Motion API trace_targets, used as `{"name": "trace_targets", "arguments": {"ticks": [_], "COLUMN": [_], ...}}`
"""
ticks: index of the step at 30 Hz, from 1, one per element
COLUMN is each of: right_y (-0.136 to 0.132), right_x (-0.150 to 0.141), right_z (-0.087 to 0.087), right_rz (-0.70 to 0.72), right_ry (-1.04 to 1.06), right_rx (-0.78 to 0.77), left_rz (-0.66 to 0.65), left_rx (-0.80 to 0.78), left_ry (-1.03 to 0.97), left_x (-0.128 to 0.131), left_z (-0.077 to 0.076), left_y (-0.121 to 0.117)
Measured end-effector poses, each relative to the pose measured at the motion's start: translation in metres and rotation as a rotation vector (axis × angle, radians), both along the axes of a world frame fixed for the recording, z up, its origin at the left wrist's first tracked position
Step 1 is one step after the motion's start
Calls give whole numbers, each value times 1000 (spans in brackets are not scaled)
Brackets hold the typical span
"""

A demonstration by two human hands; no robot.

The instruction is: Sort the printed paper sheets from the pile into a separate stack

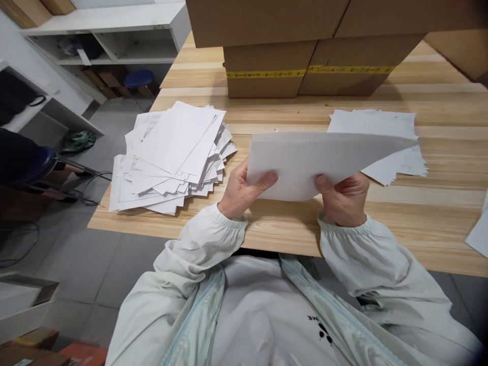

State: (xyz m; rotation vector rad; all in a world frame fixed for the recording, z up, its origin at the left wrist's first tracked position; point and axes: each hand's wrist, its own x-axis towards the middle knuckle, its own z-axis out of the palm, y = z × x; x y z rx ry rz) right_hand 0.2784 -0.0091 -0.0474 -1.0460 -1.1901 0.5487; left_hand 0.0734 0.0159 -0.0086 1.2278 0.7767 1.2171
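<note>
Paper [290,160] is hanging between our left hand [246,190] and our right hand [343,198], above the table [282,114], its right end reaching beyond our right hand and partly hiding the right pile [375,121]. We are judging the work to be partway through: the left pile [175,147], apparently the thicker, is lying loosely fanned to the left of our left hand, while the right pile is lying just beyond our right hand. We are not managing to tell which pile is done and which is left, nor how much is remaining. Another sheet [480,231] is lying well to the right of our right hand, running out of view, and boxes [267,63] are standing stacked beyond both hands.

Our left hand is gripping the paper's left end, partly curled, its thumb lying on the near face and its fingers disappearing behind. Our right hand is pinching the lower edge farther right, its thumb pressing the near face and its fingers bending more tightly behind. Our hands are resting apart, the paper bridging them. Whether we are holding one layer or several, we are not able to tell. Neither hand is visibly touching a pile.
</note>
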Motion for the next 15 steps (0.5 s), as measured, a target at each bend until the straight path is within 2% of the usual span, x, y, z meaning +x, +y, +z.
{"name": "trace_targets", "arguments": {"ticks": [7, 15], "right_y": [-1, -3], "right_x": [-1, 0], "right_z": [0, 3], "right_rz": [27, 31], "right_ry": [37, 72], "right_rx": [-32, 1], "left_rz": [13, 58], "left_rx": [-76, -40], "left_ry": [-43, -47], "left_x": [8, 13], "left_z": [-4, -3], "left_y": [0, -6]}}
